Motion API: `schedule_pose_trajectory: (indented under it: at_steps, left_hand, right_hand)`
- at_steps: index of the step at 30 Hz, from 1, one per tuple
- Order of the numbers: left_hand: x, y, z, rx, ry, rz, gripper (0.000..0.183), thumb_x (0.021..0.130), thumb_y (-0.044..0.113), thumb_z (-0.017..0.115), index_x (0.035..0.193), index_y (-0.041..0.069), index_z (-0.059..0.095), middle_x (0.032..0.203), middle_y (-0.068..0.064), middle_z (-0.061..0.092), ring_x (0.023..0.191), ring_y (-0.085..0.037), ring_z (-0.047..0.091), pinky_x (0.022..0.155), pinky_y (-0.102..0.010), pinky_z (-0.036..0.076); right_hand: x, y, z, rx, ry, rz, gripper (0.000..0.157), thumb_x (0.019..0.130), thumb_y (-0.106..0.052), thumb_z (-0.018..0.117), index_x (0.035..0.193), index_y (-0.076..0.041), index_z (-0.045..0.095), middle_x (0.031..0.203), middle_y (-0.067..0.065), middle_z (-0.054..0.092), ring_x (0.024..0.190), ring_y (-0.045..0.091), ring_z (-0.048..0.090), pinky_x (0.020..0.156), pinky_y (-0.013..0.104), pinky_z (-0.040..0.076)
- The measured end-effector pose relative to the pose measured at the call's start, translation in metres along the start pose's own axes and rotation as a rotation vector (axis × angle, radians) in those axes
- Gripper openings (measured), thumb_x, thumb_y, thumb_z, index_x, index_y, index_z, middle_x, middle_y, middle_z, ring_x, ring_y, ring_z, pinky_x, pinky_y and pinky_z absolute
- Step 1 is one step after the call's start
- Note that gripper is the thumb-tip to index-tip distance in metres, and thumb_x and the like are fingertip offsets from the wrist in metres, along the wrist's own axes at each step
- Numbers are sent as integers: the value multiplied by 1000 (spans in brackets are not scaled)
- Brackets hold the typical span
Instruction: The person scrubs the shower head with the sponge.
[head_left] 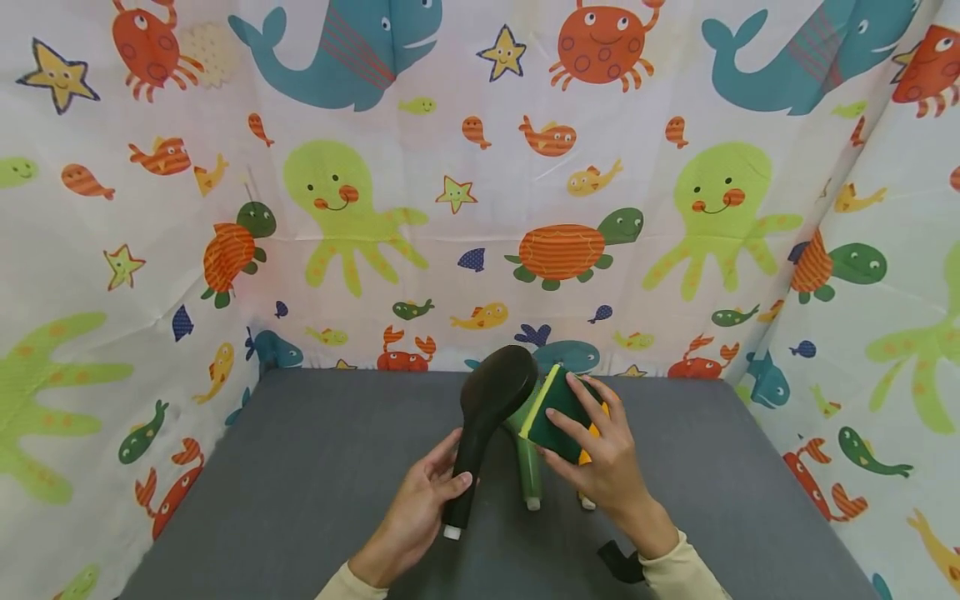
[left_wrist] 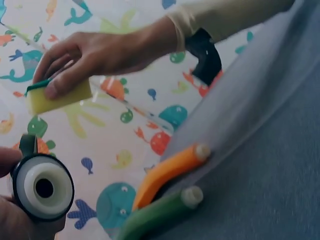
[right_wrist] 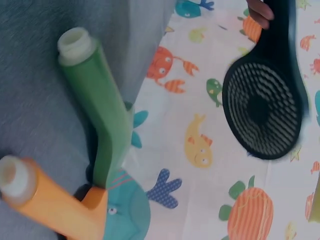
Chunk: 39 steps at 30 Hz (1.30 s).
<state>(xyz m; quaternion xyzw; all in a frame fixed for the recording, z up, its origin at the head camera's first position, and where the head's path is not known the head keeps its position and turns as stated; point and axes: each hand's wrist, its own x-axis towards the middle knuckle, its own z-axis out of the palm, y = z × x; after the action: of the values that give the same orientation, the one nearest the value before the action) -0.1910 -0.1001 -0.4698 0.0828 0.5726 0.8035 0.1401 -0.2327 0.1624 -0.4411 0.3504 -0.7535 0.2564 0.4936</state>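
Observation:
My left hand (head_left: 416, 508) grips a black shower head (head_left: 498, 383) by its handle, with the round head tilted up. Its perforated spray face (right_wrist: 262, 107) shows in the right wrist view, and the white threaded handle end (left_wrist: 60, 186) in the left wrist view. Between the fingers and thumb of my right hand (head_left: 613, 458) is a sponge (head_left: 564, 421), yellow with a dark green scouring side, held up beside the black head. Behind the sponge, a green shower head (head_left: 529, 475) and an orange shower head (right_wrist: 50, 205) lie on the table, both partly hidden in the head view.
The grey table (head_left: 337, 467) runs back to a white curtain (head_left: 450, 233) printed with sea animals, which also closes in the left and right sides. A black curved wrist mount (head_left: 619, 562) sits at my right wrist.

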Motion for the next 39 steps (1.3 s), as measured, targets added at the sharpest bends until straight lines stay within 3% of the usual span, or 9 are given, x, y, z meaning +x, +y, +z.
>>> schedule_pose_trajectory:
  at_steps: [5, 7, 11, 17, 20, 22, 28, 33, 39]
  left_hand:
    - [6, -4, -7, 63, 97, 23, 74, 94, 2, 60, 157, 11, 22, 152, -21, 38, 139, -24, 43, 94, -20, 46]
    - [8, -6, -11, 98, 126, 25, 74, 95, 0, 58, 157, 10, 20, 155, -21, 36, 143, -28, 36, 94, -18, 45]
    - [12, -9, -17, 167, 176, 32, 76, 93, -4, 57, 157, 8, 18, 156, -22, 34, 144, -31, 33, 94, -18, 44]
    - [20, -14, -25, 237, 232, 34, 77, 91, -8, 56, 157, 3, 16, 158, -23, 28, 145, -36, 31, 99, -25, 45]
    - [24, -16, -29, 269, 250, 21, 79, 90, -9, 57, 157, 3, 17, 159, -22, 28, 144, -36, 32, 102, -31, 45]
    - [26, -19, -31, 285, 260, 15, 79, 89, -8, 57, 156, 3, 18, 158, -22, 29, 144, -36, 34, 103, -35, 45]
    - [34, -25, -36, 314, 291, -9, 78, 89, -7, 58, 156, 5, 20, 155, -22, 34, 140, -38, 40, 104, -43, 45]
    - [40, -33, -40, 319, 318, -27, 78, 90, -7, 56, 157, 6, 18, 155, -23, 34, 139, -39, 41, 105, -47, 45]
    - [49, -43, -46, 326, 316, -37, 78, 91, -8, 54, 157, 5, 16, 154, -24, 34, 139, -39, 40, 106, -49, 43]
  right_hand:
    - [-8, 8, -7, -24, -17, 29, 45, 91, -53, 62, 112, -15, 74, 139, 24, 56, 123, 48, 48, 114, 19, 29]
    - [-11, 12, -10, -37, -22, 34, 45, 91, -53, 62, 112, -15, 74, 139, 23, 56, 123, 47, 48, 113, 19, 30]
    - [-18, 20, -18, -82, -46, 61, 48, 91, -56, 60, 112, -16, 74, 139, 21, 56, 125, 45, 48, 107, 31, 44]
    - [-27, 30, -29, -119, -72, 112, 51, 90, -61, 58, 111, -17, 74, 141, 19, 56, 126, 44, 48, 112, 23, 33]
    - [-31, 34, -31, -133, -75, 120, 52, 90, -61, 57, 111, -17, 75, 140, 19, 56, 125, 44, 48, 102, 41, 48]
    - [-33, 36, -33, -143, -79, 128, 53, 90, -62, 56, 111, -17, 74, 140, 18, 56, 125, 43, 48, 91, 54, 52]
    - [-39, 42, -36, -157, -86, 158, 54, 90, -64, 55, 109, -17, 74, 141, 18, 56, 126, 42, 47, 91, 54, 49]
    - [-45, 47, -39, -156, -98, 174, 56, 90, -65, 55, 109, -15, 74, 141, 19, 56, 125, 43, 47, 82, 65, 49]
    - [-53, 54, -43, -157, -146, 212, 60, 89, -67, 54, 109, -14, 74, 142, 19, 54, 125, 45, 46, 85, 67, 48]
